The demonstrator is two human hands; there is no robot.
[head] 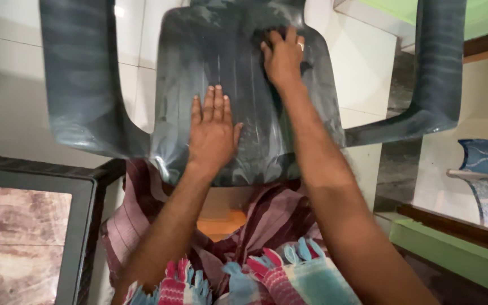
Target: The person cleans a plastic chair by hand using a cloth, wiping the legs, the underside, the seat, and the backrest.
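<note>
Pressing: one dark plastic chair (199,68) | two hands flat, unclenched: left hand (213,133), right hand (283,56)

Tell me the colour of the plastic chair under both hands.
Dark grey-green with pale streaks, seen in the head view: the plastic chair.

Chair arms fence the seat on both sides

Both hands lie on the dark plastic chair (221,85) seat; its left armrest (80,73) and right armrest (439,62) wall the sides, bare seat open between, with white tiled floor (362,62) beyond.
</note>
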